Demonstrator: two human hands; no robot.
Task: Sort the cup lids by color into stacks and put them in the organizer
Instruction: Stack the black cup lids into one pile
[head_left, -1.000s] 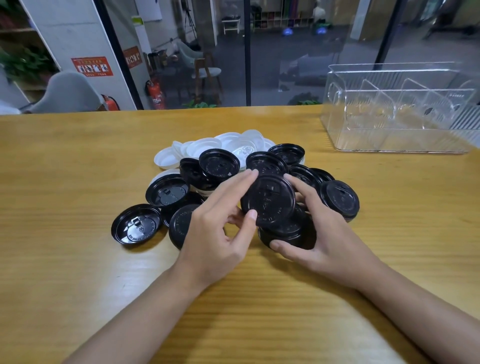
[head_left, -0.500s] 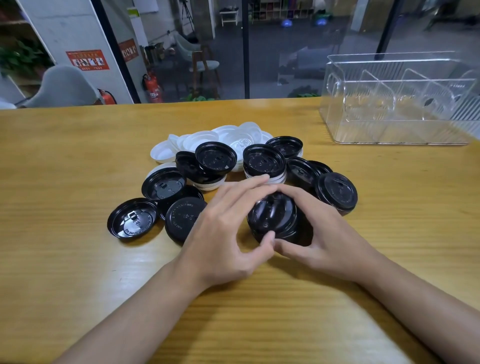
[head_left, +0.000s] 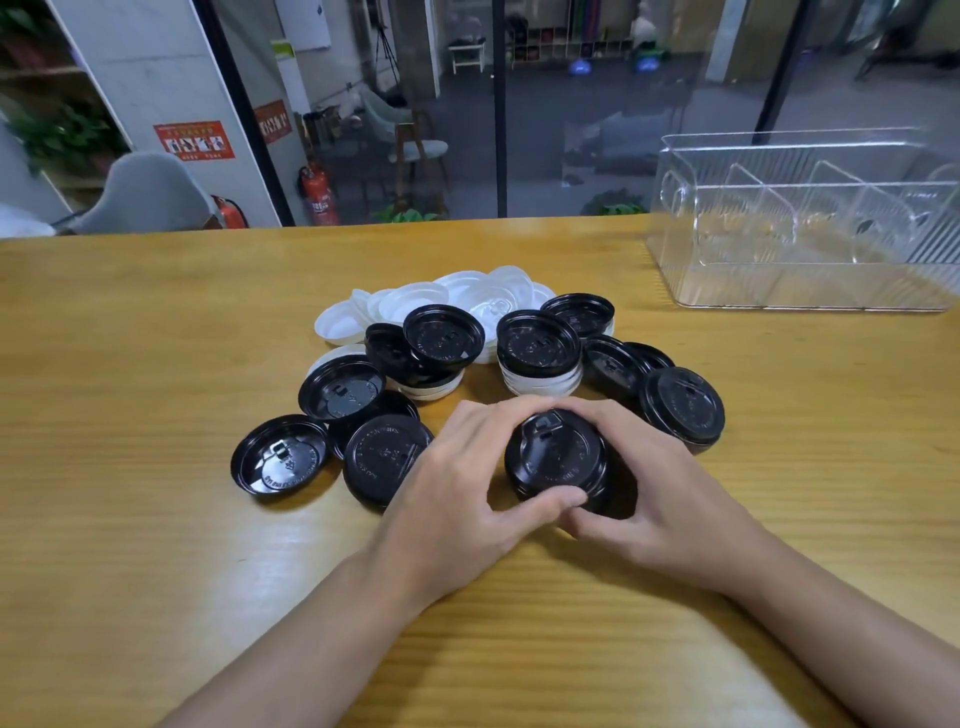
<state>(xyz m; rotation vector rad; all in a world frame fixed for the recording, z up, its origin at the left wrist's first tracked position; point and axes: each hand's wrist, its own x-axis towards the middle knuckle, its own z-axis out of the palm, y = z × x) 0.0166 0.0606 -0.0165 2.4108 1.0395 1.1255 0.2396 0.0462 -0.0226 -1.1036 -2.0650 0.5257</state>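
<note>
Left hand (head_left: 457, 483) and right hand (head_left: 665, 499), fingers curled from opposite sides around a short stack of black lids (head_left: 558, 457) that stands on the wooden table (head_left: 130, 415). The thumbs meet at its near edge and the fingertips at its far edge. Loose black lids (head_left: 384, 460), some dome up and some inverted, lie to the left, to the right and behind the stack. White lids (head_left: 337, 327) are heaped behind these. The clear organizer (head_left: 805, 286), divided into compartments, stands well apart at far right.
</note>
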